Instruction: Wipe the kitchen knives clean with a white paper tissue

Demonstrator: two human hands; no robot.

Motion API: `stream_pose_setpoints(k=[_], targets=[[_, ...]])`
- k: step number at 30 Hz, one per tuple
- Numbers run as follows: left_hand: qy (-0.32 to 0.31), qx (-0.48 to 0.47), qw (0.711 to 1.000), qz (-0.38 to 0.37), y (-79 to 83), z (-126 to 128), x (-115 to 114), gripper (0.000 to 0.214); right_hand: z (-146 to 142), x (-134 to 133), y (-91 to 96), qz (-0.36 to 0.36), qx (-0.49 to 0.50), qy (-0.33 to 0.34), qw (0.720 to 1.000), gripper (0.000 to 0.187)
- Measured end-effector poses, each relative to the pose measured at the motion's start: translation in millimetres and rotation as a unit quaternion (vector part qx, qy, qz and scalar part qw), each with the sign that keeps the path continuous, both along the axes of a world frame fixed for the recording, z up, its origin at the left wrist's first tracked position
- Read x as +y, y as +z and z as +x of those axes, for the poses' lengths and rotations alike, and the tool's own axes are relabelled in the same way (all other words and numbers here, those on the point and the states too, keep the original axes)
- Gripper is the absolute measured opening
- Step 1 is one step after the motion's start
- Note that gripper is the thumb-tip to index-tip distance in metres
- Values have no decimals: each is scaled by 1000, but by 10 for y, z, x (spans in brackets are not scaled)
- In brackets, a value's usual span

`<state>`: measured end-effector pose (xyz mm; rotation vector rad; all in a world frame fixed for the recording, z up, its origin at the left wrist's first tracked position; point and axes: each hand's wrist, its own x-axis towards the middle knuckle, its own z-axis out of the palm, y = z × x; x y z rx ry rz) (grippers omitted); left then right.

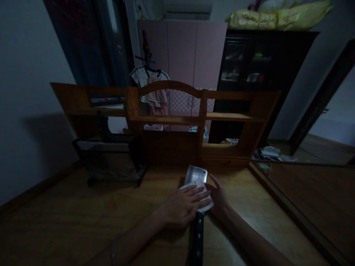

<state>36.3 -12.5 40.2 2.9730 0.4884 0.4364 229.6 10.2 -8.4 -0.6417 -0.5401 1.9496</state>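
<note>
A cleaver [197, 174] points away from me, its shiny rectangular blade farther off and its black riveted handle toward the bottom edge. Over the middle of the blade lies a white cloth [208, 206], either fabric or tissue. My left hand [186, 207] covers the cloth, fingers together and pressing it onto the blade. At the blade's right side, my right hand [218, 197] steadies the cleaver, one finger reaching up along the edge. Its other fingers are partly hidden behind the blade and cloth.
Beneath my hands is a wooden tabletop [155, 199] with a raised right rim. A wooden shelf unit [172, 120] spans its back. On the left stands a dark glass-sided box [111, 162]. Farther back are a pink wardrobe [181, 51] and a black cabinet [266, 55].
</note>
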Motion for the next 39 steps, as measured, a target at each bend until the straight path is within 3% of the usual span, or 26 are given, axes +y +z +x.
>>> stream_pose_setpoints(k=[7,13,29,39], targets=[[-23,12,1000,14,45,-33,-5,48,-10,-15,30,6,-15,-3,1000,46],[43,3,999,20,-24,-6,23,51,-56,-39,82,-8,13,-26,1000,40],[181,-66,981,-7,-252,-55,221,50,-94,-11,38,28,117,4,993,40],[119,-30,992,-3,-164,-24,139,52,-94,-19,51,25,99,-2,995,42]])
